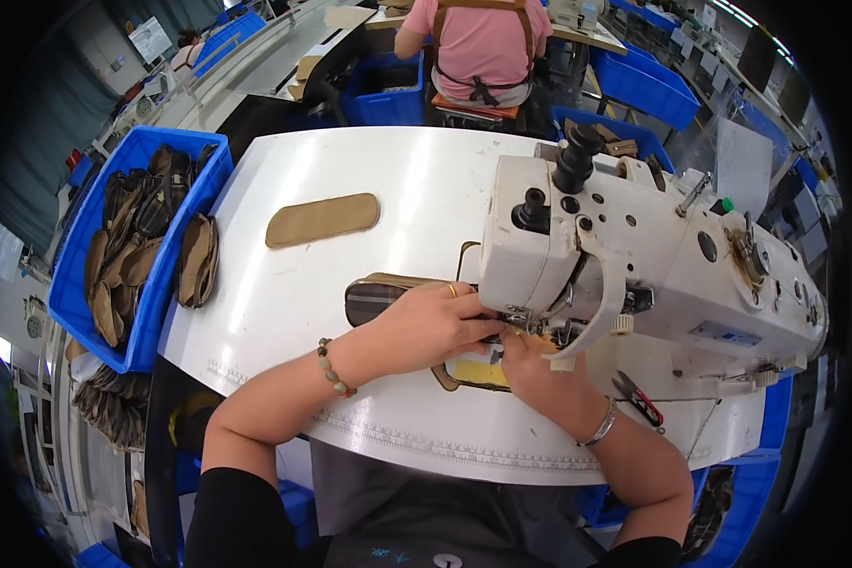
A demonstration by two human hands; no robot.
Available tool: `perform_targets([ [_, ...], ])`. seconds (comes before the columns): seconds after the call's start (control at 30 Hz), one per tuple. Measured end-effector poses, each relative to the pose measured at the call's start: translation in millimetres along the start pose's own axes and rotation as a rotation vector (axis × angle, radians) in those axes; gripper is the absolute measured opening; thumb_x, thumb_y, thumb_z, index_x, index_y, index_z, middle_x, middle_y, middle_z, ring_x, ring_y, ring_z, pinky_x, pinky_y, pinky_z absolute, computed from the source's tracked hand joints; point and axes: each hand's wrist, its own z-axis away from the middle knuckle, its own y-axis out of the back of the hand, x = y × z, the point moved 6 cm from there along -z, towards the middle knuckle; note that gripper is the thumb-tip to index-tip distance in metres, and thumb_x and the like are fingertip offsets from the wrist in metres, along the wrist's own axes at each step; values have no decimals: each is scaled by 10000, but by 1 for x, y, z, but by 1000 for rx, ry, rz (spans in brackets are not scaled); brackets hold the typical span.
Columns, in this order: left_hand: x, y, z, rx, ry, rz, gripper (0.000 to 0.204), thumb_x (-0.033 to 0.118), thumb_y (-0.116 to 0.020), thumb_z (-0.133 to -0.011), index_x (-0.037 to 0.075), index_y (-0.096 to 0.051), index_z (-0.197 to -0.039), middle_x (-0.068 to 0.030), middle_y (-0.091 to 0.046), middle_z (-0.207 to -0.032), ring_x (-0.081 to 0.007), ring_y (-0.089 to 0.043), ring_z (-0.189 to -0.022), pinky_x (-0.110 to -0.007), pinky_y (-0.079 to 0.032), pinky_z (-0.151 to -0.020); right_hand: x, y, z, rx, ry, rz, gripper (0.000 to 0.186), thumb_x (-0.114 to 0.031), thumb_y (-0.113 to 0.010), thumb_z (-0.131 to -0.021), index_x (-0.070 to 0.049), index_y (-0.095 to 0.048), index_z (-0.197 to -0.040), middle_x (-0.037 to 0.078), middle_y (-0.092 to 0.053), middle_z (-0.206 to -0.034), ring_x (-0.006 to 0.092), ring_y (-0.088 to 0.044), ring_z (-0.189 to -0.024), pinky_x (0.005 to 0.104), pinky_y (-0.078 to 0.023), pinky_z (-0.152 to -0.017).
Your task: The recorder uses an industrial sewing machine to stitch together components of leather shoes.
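Observation:
My left hand point(426, 327) rests over a tan and dark oblong fabric piece point(374, 301), fingers bent at the needle area of a white sewing machine point(540, 237). My right hand point(540, 369) is beside it under the machine head, fingers closed near the presser foot; what they grip is hidden. A yellow plate point(478, 372) shows between my hands. A flat tan oblong piece point(322, 218) lies on the white tabletop point(246, 303). Small scissors with red handles point(648, 410) lie right of my right hand.
A blue bin point(66, 293) of dark and tan pieces stands at the table's left, with a stack of pieces point(197, 260) beside it. A co-worker in pink point(478, 52) sits beyond the table among more blue bins point(644, 85) and other workstations.

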Motion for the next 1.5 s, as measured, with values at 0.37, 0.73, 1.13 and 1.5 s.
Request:
perform_targets([
  [0.37,-24,-15,-2,-27,200,168,180,238,-696,-861,135,-753,-997,-8,-638,-901,-232,-618,-889,-342,-535,-736,2,4,-4,47,57,30,146,-136,-693,-816,-79,-680,-950,33,-660,-772,198,-678,-701,328,-530,-564],
  [0.73,-27,-9,-4,-83,258,228,160,242,-684,-875,147,-768,-972,1,-647,-919,-221,-625,-907,-343,-534,-753,-6,-3,2,75,160,181,134,-90,-666,-766,-104,-699,-896,-18,-644,-802,157,-662,-735,282,-509,-492],
  [1.13,-15,-10,-6,-62,150,-57,161,171,-707,-809,165,-769,-958,47,-641,-975,-194,-629,-889,-312,-549,-659,-8,-6,8,-31,167,101,161,-104,-643,-754,-75,-688,-906,14,-661,-841,179,-653,-716,337,-526,-523],
  [1.5,-14,-7,-9,20,146,-59,174,206,-769,-768,142,-747,-928,-6,-677,-934,-231,-660,-895,-348,-544,-638,-30,16,14,-136,199,215,395,-115,-605,-774,48,-680,-1127,47,-627,-728,169,-636,-617,339,-519,-530],
])
